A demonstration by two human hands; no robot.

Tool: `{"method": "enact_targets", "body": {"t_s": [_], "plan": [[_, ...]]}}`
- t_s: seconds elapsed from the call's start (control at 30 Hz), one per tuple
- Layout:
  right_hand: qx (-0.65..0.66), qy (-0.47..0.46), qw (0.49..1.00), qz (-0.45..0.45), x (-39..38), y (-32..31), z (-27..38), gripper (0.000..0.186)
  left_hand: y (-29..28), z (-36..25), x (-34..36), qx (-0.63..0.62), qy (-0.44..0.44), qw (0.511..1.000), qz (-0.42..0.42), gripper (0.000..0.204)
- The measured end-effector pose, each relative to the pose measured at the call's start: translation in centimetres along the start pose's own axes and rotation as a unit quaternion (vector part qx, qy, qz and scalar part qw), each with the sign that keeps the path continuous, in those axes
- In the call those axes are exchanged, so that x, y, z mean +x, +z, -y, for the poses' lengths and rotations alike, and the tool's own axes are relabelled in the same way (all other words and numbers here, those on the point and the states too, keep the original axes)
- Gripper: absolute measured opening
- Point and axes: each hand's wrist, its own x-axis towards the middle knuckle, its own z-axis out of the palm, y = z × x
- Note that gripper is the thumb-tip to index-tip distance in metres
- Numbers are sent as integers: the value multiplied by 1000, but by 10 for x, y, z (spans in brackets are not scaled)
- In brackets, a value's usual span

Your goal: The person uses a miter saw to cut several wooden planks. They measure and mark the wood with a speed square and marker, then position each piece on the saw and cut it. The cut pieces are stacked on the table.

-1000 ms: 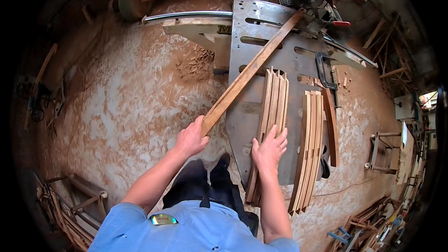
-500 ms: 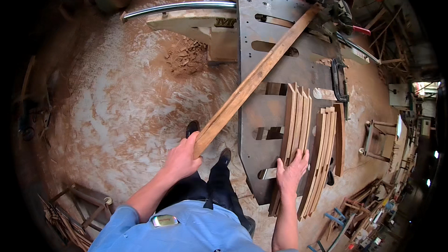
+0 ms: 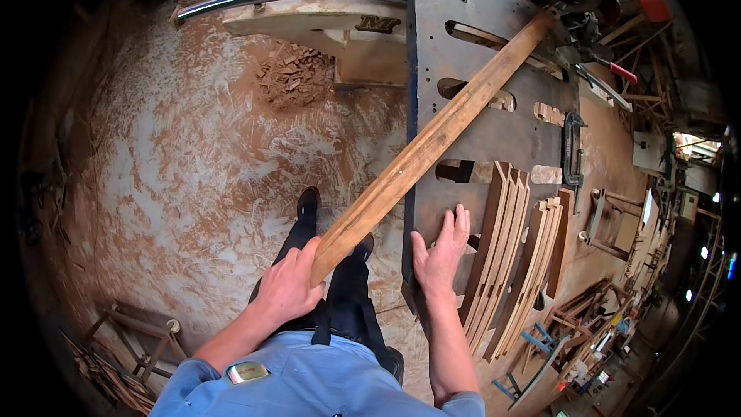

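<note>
Dusty workshop floor around grey metal counter. With left hand, fingers curled, gripping near end of long wooden plank slanted across counter; just moved right hand off nearer strip bundle, fingers loosely spread (contact unclear), leaving strips unheld. Farther out: second bundle, black clamp.

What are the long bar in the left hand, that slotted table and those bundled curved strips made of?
Bar: wood, seemingly unvarnished, judging by its brown colour, dark streaks and worn look.
Table: probably bare metal, being grey and dull; which metal, I can't tell.
Strips: wood too, apparently unfinished, with matte brown sides and paler edges.
</note>
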Motion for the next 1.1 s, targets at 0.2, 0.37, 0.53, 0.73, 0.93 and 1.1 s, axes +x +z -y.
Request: {"method": "enact_targets", "body": {"t_s": [0.2,0.37,0.53,0.73,0.93,1.1], "plan": [[-56,22,998,7,1,8,3,77,-10,5,4,5,-4,1000,14,80],[-55,14,998,-2,1,10,1,79,-14,9,7,4,-15,999,35,80],[-56,14,998,4,2,10,-2,81,-25,3,14,-21,3,998,66,87],[-56,11,998,2,1,9,-1,81,-40,-15,120,-254,85,960,76,85],[-55,6,998,-3,4,9,-1,81,-35,-73,210,-302,98,937,147,67],[-47,14,999,-7,2,10,-3,82,-23,-75,217,-445,102,865,211,52]]}}
